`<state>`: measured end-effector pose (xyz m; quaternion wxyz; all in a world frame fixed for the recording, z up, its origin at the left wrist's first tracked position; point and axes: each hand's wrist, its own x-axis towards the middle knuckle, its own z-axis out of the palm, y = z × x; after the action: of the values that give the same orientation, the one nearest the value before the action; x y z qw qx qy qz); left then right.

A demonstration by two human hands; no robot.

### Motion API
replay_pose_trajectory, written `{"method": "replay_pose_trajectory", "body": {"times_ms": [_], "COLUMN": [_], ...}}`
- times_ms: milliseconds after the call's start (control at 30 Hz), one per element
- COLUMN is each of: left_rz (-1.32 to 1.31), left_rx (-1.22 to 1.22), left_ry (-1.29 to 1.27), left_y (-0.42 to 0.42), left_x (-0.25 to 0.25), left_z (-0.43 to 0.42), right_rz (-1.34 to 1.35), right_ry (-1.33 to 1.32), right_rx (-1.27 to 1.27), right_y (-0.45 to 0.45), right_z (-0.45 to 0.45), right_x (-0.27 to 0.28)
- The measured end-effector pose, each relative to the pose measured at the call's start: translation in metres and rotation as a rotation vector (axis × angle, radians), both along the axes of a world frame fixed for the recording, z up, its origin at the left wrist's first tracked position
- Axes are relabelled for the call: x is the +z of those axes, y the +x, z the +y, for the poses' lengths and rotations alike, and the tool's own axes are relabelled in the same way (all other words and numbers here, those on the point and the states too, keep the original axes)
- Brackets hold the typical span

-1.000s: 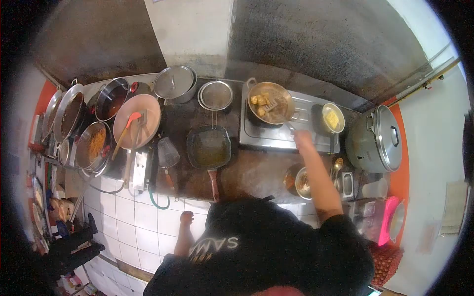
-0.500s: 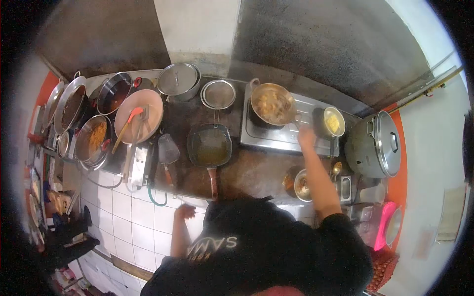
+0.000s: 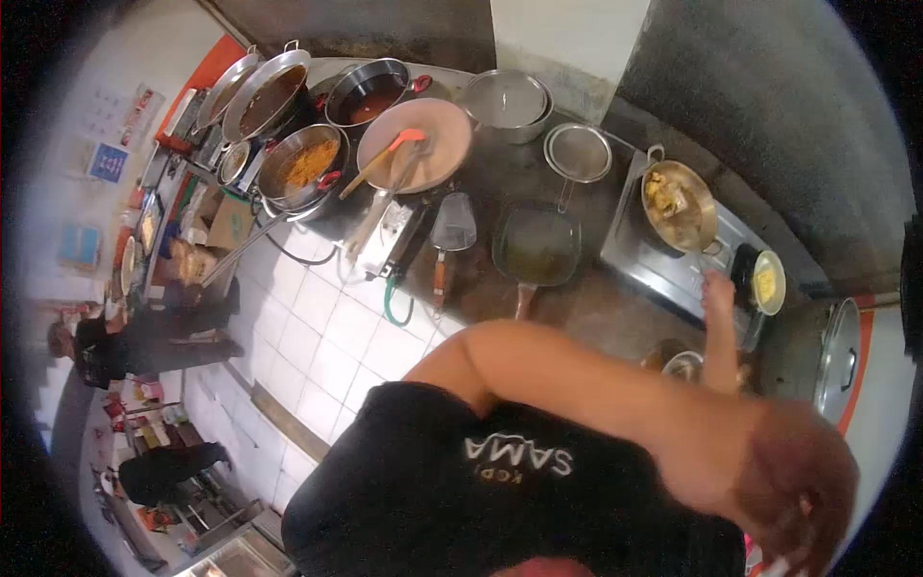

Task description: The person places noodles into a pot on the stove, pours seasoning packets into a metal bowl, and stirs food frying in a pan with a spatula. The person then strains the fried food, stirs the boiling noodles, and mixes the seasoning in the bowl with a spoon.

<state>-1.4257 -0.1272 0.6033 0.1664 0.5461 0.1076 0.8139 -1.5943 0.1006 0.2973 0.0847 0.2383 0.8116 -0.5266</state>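
Note:
My right hand (image 3: 718, 291) is at the front edge of the steel stove (image 3: 646, 274), just below the near handle of a two-handled pan (image 3: 694, 231). Its fingers look bunched together; what they hold, if anything, I cannot make out. Chunks of food lie piled toward the far left of the pan, in brownish liquid. My left arm crosses in front of my chest to the right. My left hand (image 3: 806, 471) is close to the camera, dark and blurred, so its fingers are unclear. A bowl with yellow food (image 3: 766, 284) sits right of the pan.
A square frying pan (image 3: 538, 252), a strainer (image 3: 580, 154) and a turner (image 3: 454, 226) lie on the counter. Several pans stand left, one a pink pan (image 3: 452, 144) with utensils. A large lidded pot (image 3: 803, 351) stands right. People are at the far left.
The camera view has turned, shifting the counter rightward. My left arm has swung up and across my chest to the right. The food in the pan is now bunched at one side.

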Motion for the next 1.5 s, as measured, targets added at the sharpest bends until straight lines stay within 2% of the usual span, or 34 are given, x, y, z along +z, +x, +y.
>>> {"method": "replay_pose_trajectory", "body": {"times_ms": [33,67,133,267,333,433,467,567,600,667,700,767,800,867,933,1067,1100,1167,1233,1300,1367,1400,1467,1500], "left_rz": [-0.014,-0.026,-0.014,-0.175,-0.079,-0.042,-0.042,-0.101,-0.127,-0.159,-0.113,-0.067,-0.065,-0.058,-0.111,-0.155,-0.050,0.053,-0.069,-0.062,-0.045,0.027,0.180,0.259], "left_rx": [-0.169,-0.186,-0.271,-0.423,-0.504,-0.575,-0.576,-0.476,-0.468,-0.459,-0.449,-0.441,-0.387,-0.336,-0.482,-0.417,-0.371,-0.327,-0.489,-0.553,-0.614,-0.475,-0.194,-0.052], "left_ry": [-0.067,-0.069,0.286,0.382,0.249,0.292,0.298,0.266,0.331,0.395,0.414,0.434,0.451,0.468,0.369,0.498,0.460,0.424,0.361,0.284,0.208,0.115,-0.063,-0.147], "left_y": [0.002,0.007,0.019,0.035,0.022,0.023,0.020,0.015,0.016,0.016,0.014,0.013,0.012,0.011,0.007,0.013,0.005,0.003,0.007,0.008,0.007,0.004,-0.004,-0.009], "left_x": [0.008,0.015,0.023,0.020,0.019,0.016,0.018,0.021,0.020,0.019,0.018,0.017,0.018,0.019,0.019,0.019,0.019,0.018,0.016,0.014,0.009,0.002,-0.019,-0.031], "left_z": [0.005,0.013,0.028,0.050,0.039,0.047,0.046,0.041,0.041,0.045,0.050,0.055,0.058,0.056,0.046,0.058,0.053,0.048,0.046,0.048,0.047,0.044,0.036,0.032], "right_rz": [0.060,0.047,0.568,0.429,0.356,0.226,0.220,0.193,0.186,0.145,0.141,-0.229,-0.230,-0.324,-0.350,-0.373,-0.374,-0.239,-0.137,-0.032,0.320,0.331,0.336,0.355], "right_ry": [0.108,0.105,0.507,0.573,0.723,0.829,0.784,0.770,0.771,0.532,0.530,-0.049,-0.048,-0.263,-0.314,-0.396,-0.396,-0.307,-0.224,-0.142,0.328,0.336,0.576,0.585], "right_rx": [0.045,0.029,0.124,0.046,0.066,0.138,0.079,0.205,0.206,0.286,0.286,0.024,0.020,-0.060,-0.073,-0.045,-0.045,-0.048,-0.076,-0.102,-0.011,-0.013,0.014,0.002], "right_y": [0.000,-0.001,-0.010,-0.003,-0.002,-0.009,-0.008,-0.020,-0.021,-0.020,-0.015,-0.003,-0.001,-0.001,0.000,0.004,0.006,0.010,0.008,-0.002,-0.023,-0.023,-0.019,-0.019], "right_z": [0.003,0.012,0.025,0.012,0.008,0.019,0.015,0.042,0.046,0.051,0.041,0.012,0.011,0.011,0.011,0.010,0.008,0.001,0.001,0.006,0.034,0.030,0.018,0.018], "right_x": [0.000,-0.009,-0.026,0.007,0.018,0.008,0.009,-0.024,-0.028,-0.032,-0.015,0.032,0.033,0.036,0.040,0.045,0.046,0.049,0.038,0.004,-0.044,-0.034,-0.015,-0.011]}}
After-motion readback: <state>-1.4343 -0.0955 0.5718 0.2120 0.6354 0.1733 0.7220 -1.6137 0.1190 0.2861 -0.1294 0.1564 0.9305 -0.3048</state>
